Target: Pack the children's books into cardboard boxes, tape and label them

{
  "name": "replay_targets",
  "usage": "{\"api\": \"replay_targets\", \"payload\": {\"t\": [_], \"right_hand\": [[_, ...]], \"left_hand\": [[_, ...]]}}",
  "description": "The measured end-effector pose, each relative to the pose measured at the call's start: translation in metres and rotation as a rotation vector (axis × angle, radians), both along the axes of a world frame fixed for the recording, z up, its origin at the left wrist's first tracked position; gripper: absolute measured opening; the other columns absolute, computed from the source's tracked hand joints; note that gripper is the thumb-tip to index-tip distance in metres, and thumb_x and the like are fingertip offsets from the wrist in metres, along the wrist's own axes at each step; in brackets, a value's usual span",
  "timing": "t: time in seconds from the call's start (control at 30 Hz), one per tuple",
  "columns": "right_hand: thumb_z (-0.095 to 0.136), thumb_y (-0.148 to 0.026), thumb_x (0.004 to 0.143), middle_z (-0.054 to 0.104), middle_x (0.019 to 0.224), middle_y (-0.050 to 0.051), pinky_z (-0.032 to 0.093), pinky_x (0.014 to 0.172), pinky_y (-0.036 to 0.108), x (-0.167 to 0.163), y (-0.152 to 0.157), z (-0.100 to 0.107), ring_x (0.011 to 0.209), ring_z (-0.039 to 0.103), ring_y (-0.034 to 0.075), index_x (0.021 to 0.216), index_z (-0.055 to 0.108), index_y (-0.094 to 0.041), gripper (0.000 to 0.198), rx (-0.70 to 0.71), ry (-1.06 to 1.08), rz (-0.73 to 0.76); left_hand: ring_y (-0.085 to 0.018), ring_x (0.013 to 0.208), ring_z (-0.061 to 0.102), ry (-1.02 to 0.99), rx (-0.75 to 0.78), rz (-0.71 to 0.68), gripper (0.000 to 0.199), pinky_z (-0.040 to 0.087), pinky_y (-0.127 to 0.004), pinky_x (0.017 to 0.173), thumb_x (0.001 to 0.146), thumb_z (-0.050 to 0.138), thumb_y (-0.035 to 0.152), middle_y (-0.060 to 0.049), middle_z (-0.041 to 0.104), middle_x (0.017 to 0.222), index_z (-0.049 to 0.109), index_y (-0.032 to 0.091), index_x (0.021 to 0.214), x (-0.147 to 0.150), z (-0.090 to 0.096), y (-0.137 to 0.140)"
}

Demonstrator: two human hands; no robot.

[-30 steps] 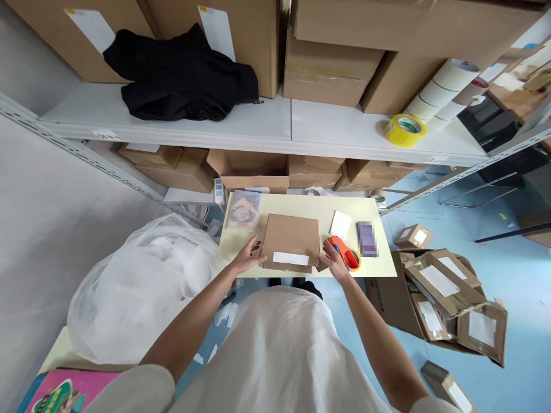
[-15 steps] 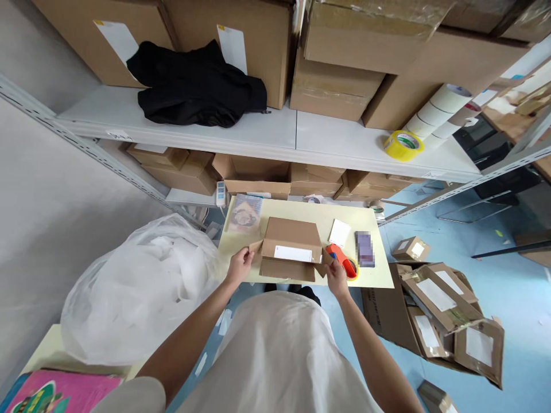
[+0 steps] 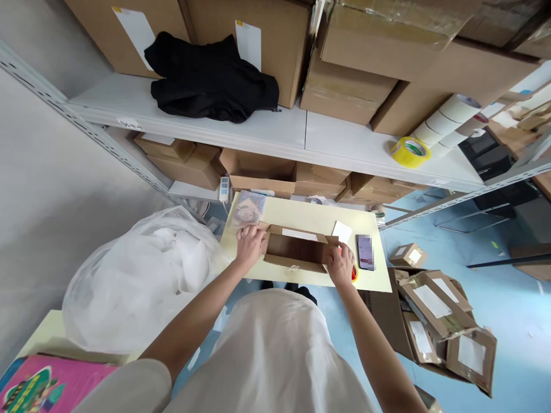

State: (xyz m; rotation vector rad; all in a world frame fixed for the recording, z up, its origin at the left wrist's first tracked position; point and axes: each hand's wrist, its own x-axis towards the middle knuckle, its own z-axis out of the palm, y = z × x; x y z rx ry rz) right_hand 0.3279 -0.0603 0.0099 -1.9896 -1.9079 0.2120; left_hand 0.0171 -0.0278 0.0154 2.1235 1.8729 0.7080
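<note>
A shallow cardboard box (image 3: 295, 252) sits open on the small yellow table (image 3: 310, 217), near its front edge, its lid flap standing up at the back with a white label on it. The left hand (image 3: 251, 244) closes its grip on the box's left end, fingers curled over the side wall. The right hand (image 3: 341, 265) grips the right end the same way, thumb toward the inside. Both hands press the box from opposite sides.

Just under the right hand a red tape dispenser (image 3: 353, 273) peeks out, mostly hidden. Beside it to the right lies a phone (image 3: 365, 252), and just behind that a white card (image 3: 342, 232). At the table's back left corner lies what looks like a wrapped printed booklet (image 3: 249, 207), though the view is too small to be sure.

Left of the table bulges a large clear plastic bag (image 3: 142, 281). On the blue floor to the right lies a heap of labelled parcels (image 3: 443, 312). On the shelf (image 3: 344, 143) behind rest a black garment (image 3: 213, 83) and a yellow tape roll (image 3: 410, 151).
</note>
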Motion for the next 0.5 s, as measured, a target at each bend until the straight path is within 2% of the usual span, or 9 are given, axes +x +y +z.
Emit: {"api": "replay_targets", "payload": {"t": [0.1, 0.13, 0.2, 0.27, 0.37, 0.5], "right_hand": [[0.042, -0.023, 0.090, 0.065, 0.106, 0.009, 0.029, 0.102, 0.044, 0.000, 0.001, 0.011, 0.104, 0.056, 0.025, 0.096, 0.066, -0.023, 0.025, -0.145, -0.176, 0.295], [0.043, -0.025, 0.090, 0.066, 0.106, 0.008, 0.028, 0.103, 0.044, 0.002, 0.003, 0.014, 0.104, 0.056, 0.024, 0.100, 0.066, -0.024, 0.025, -0.188, -0.192, 0.366], [0.050, -0.032, 0.088, 0.063, 0.120, 0.010, 0.027, 0.104, 0.044, 0.006, 0.009, 0.020, 0.112, 0.054, 0.025, 0.113, 0.063, -0.023, 0.030, -0.243, -0.211, 0.443], [0.057, -0.043, 0.083, 0.051, 0.138, 0.012, 0.027, 0.104, 0.046, 0.011, 0.015, 0.025, 0.123, 0.047, 0.028, 0.128, 0.055, -0.022, 0.049, -0.286, -0.231, 0.473], [0.065, -0.055, 0.071, 0.026, 0.154, 0.014, 0.030, 0.101, 0.049, 0.015, 0.022, 0.032, 0.133, 0.036, 0.032, 0.146, 0.029, -0.022, 0.089, -0.362, -0.264, 0.502], [0.070, -0.063, 0.058, -0.001, 0.159, 0.012, 0.037, 0.094, 0.050, 0.012, 0.030, 0.035, 0.135, 0.027, 0.039, 0.151, -0.004, -0.023, 0.125, -0.441, -0.315, 0.487]], "left_hand": [[-0.030, 0.115, 0.050, 0.093, -0.042, -0.181, 0.013, 0.016, -0.058, 0.108, 0.085, 0.057, 0.028, -0.010, 0.066, 0.100, 0.069, 0.022, 0.087, 0.001, 0.010, -0.004], [-0.031, 0.116, 0.049, 0.104, -0.049, -0.200, 0.015, 0.013, -0.059, 0.109, 0.083, 0.060, 0.032, -0.011, 0.066, 0.103, 0.069, 0.022, 0.089, 0.000, 0.012, -0.003], [-0.034, 0.121, 0.046, 0.114, -0.070, -0.219, 0.029, 0.008, -0.060, 0.111, 0.076, 0.068, 0.043, -0.013, 0.063, 0.114, 0.069, 0.021, 0.096, -0.001, 0.012, -0.001], [-0.037, 0.126, 0.041, 0.115, -0.114, -0.240, 0.051, 0.005, -0.060, 0.112, 0.067, 0.072, 0.051, -0.015, 0.058, 0.125, 0.067, 0.020, 0.107, -0.003, 0.010, 0.000], [-0.041, 0.133, 0.032, 0.129, -0.214, -0.273, 0.085, 0.004, -0.062, 0.112, 0.059, 0.073, 0.060, -0.018, 0.046, 0.139, 0.054, 0.016, 0.129, -0.004, 0.005, -0.001], [-0.042, 0.139, 0.021, 0.193, -0.373, -0.273, 0.115, 0.003, -0.064, 0.110, 0.053, 0.071, 0.069, -0.019, 0.026, 0.152, 0.029, 0.016, 0.146, 0.000, 0.001, -0.005]]}}
